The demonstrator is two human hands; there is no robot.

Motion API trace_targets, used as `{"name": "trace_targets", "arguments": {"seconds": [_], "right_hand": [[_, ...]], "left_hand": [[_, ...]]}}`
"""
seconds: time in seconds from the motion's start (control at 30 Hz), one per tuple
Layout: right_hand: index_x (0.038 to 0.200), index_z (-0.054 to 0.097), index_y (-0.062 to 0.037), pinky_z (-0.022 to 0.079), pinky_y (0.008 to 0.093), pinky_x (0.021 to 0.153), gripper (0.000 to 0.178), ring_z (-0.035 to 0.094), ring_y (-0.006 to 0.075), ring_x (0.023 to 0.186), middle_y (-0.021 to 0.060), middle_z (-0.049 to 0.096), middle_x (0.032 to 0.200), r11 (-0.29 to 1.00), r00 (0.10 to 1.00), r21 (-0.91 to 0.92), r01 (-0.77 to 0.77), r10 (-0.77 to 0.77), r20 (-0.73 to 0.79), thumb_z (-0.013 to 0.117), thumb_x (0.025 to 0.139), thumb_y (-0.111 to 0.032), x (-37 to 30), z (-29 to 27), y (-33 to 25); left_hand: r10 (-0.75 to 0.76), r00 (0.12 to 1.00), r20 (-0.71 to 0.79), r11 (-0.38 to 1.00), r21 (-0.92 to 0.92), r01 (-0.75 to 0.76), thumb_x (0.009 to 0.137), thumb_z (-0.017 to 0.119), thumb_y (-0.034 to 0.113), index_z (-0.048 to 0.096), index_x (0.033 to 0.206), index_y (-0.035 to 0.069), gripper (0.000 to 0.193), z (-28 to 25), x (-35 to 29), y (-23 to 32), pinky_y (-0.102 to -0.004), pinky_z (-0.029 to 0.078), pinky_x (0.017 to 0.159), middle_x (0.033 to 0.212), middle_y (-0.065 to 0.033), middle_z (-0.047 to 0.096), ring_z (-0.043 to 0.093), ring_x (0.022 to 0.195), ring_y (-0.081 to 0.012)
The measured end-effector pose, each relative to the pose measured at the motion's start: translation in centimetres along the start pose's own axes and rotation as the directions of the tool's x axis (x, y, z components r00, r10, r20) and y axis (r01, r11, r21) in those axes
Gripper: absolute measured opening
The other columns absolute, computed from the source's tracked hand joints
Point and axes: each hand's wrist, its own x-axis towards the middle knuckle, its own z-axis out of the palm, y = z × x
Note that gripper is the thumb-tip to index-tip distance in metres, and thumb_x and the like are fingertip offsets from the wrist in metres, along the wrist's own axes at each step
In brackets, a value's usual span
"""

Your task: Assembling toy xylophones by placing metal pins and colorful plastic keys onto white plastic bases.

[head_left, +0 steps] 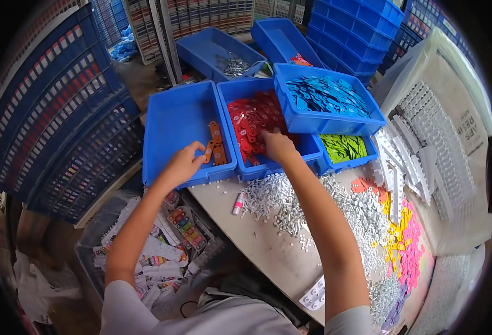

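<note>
My left hand (183,166) is over the near right part of a blue bin (173,114). Its fingertips close on the edge of a small flat orange plastic piece (208,152), beside a few more like it. My right hand (280,146) reaches into the neighbouring blue bin (250,172), its fingers curled down among red plastic pieces (250,114). Those fingertips are partly hidden, so what they grip cannot be made out. Overlapping that bin's right side sits a raised bin of blue pieces (328,96), with lime-green pieces (343,148) in a bin below it.
White and metallic small parts (313,198) are heaped on the table (223,204), near yellow and pink pieces (410,251). White strips (402,156) lean at the right by a sack (452,111). Dark blue crates (61,106) stand left. Stacked blue bins (352,30) rise behind.
</note>
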Motion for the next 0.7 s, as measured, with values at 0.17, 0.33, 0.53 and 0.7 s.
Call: {"name": "trace_targets", "arguments": {"seconds": [0.17,0.33,0.53,0.7], "right_hand": [[0.123,0.068,-0.0171,0.061,0.0516,0.088,0.031,0.072,0.0472,0.104,0.0234,0.064,0.132,0.998,1.0,-0.064,0.004,-0.005,-0.02,0.064,0.093,-0.014,0.0,0.1,-0.1],[0.12,0.071,-0.0173,0.062,0.0502,0.085,0.029,0.073,0.043,0.103,0.0194,0.073,0.117,0.998,0.995,-0.051,-0.036,0.031,-0.097,0.069,0.092,-0.016,0.2,1.2,0.9],[0.121,0.069,-0.0113,0.062,0.0499,0.083,0.027,0.074,0.0376,0.106,0.022,0.075,0.112,0.972,0.994,-0.215,-0.093,0.08,-0.072,0.064,0.095,-0.015,1.0,2.0,0.9],[0.118,0.065,-0.0079,0.061,0.0525,0.075,0.022,0.075,0.0401,0.089,0.0225,0.076,0.097,0.997,0.984,-0.077,0.001,-0.014,-0.177,0.063,0.097,-0.017,0.8,0.5,-0.2]], "left_hand": [[-0.012,0.973,0.231,0.974,0.223,-0.041,0.093,0.077,0.031,0.074,0.088,-0.001,0.032,-0.5,5.7,-1.5,-0.0389,0.054,0.056,0.067,-0.0154,0.069,0.07,0.06,-0.0229],[-0.021,0.924,0.382,0.947,0.305,-0.105,0.085,0.082,0.033,0.074,0.072,0.002,0.034,1.8,8.6,-2.7,-0.0363,0.052,0.053,0.061,-0.0112,0.068,0.069,0.059,-0.0201],[-0.134,0.878,0.46,0.991,0.036,0.132,0.089,0.081,0.027,0.07,0.076,0.003,0.029,1.3,10.2,-6.8,-0.0322,0.05,0.053,0.067,-0.0072,0.069,0.064,0.058,-0.013],[0.036,0.999,-0.009,0.96,-0.278,-0.037,0.1,0.074,0.02,0.067,0.101,0.004,0.017,-4.6,7.1,-3.3,-0.0262,0.048,0.053,0.078,-0.0078,0.073,0.064,0.061,-0.0114]]}}
